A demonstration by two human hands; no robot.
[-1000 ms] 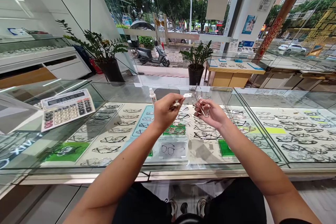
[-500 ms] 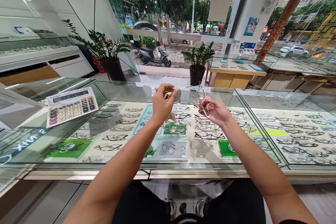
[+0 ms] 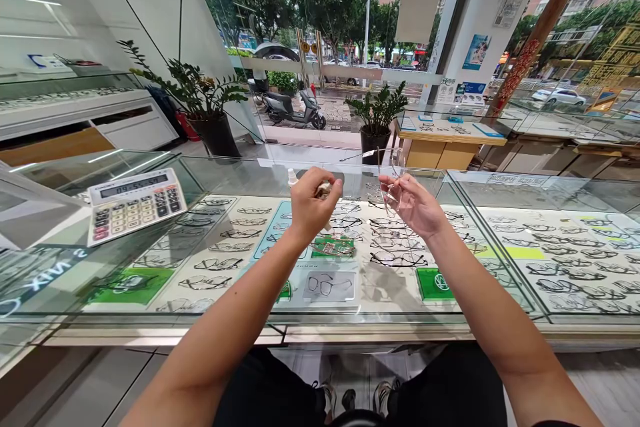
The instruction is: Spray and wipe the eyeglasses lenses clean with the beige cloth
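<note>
My left hand (image 3: pixel 311 203) is closed, its fingers curled round a crumpled cream cloth (image 3: pixel 324 191). Just behind that hand stands a small white bottle (image 3: pixel 292 177), partly covered by it. In my right hand (image 3: pixel 417 208) is a pair of thin-rimmed eyeglasses (image 3: pixel 398 161), pinched between thumb and fingers. The lenses stand upright, and one temple with a small white tag points left. Both hands are above the glass display case (image 3: pixel 395 320), apart from each other.
A calculator (image 3: pixel 136 205) lies on the glass at the left. Rows of spectacle frames (image 3: pixel 399 259) and green cards (image 3: pixel 434 284) show under the glass. Potted plants (image 3: pixel 376 113) stand beyond the case, before the window.
The eyeglasses have turned and risen in my right hand, so the lenses now show above the fingers. My left hand has lowered slightly with the cloth, away from the glasses' temple.
</note>
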